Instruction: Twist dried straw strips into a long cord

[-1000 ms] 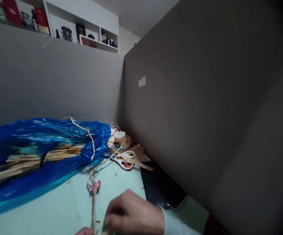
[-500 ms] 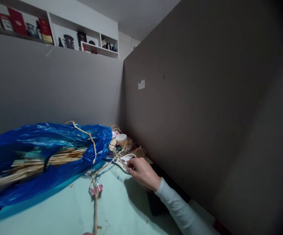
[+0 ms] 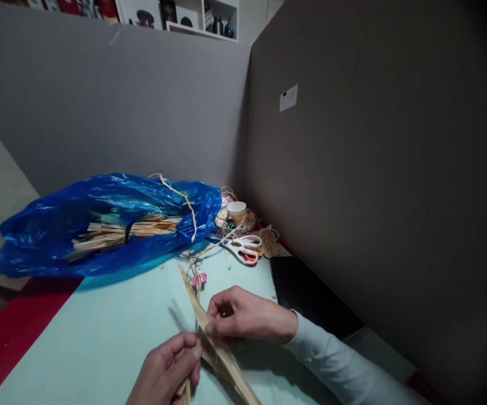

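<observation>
My right hand pinches a long, pale dried leaf strip that slants from near the pink clip down past the bottom edge. Just left of it, my left hand is closed on a twisted straw cord, with loose strand ends showing below the fingers. The cord leads away from me past the pink binder clip; the strip partly covers it. The two hands are close together, low over the table. Where the strip meets the cord is partly hidden by my fingers.
A blue plastic bag holding a bundle of straw strips lies at the back left. White-handled scissors, a paper cup and a twine roll sit near the corner. A flat black object lies at right, by the grey partition.
My right hand has come back from beside the scissors and now holds the leaf strip. My left hand has come further into view at the cord. The view has tilted down and turned left.
</observation>
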`<state>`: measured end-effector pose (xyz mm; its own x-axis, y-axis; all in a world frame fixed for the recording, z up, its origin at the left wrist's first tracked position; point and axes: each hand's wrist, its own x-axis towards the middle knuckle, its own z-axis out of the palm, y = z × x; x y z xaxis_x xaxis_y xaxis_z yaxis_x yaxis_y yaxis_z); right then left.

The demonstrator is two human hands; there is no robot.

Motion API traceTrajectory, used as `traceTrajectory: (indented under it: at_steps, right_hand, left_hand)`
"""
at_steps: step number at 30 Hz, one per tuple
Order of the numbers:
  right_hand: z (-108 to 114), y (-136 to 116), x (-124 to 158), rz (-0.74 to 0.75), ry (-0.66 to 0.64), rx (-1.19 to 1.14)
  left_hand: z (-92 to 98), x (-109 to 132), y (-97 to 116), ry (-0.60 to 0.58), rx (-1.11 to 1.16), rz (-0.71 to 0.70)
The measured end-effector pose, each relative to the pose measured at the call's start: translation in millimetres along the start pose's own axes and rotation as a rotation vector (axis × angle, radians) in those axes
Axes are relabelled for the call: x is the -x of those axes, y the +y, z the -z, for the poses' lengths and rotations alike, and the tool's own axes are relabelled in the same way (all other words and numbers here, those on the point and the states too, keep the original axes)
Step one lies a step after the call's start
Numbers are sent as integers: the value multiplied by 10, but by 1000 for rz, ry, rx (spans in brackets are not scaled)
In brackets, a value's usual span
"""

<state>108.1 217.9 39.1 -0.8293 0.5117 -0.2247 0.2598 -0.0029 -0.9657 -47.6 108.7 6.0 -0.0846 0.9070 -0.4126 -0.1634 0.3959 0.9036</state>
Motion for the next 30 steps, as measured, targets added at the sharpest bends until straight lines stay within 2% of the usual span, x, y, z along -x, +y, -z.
traceTrajectory:
  at_steps: [3,7,9,16,21,26,30]
  right_hand:
    - [-12,3,7,-10,40,98]
    - [65,-2,-2,92,114,-49]
    - [109,-8,-8,123,121,-94]
    - [127,-40,44,143,91,-9]
    - [62,-11,239,227,39,70]
    - [-82,83,348,141,106,-64]
    - [-185,152,337,127,123,35]
  left_hand:
    - [-5,10,-2,11,30,17]
    - [11,21,-4,-17,92,25]
    - [19,27,-6,-17,117,31]
    - [-12,90,38,-19,161,34]
    - [-27,105,55,-16,173,36]
    - [-21,89,28,-12,183,11]
    - [-20,89,25,23,134,-24]
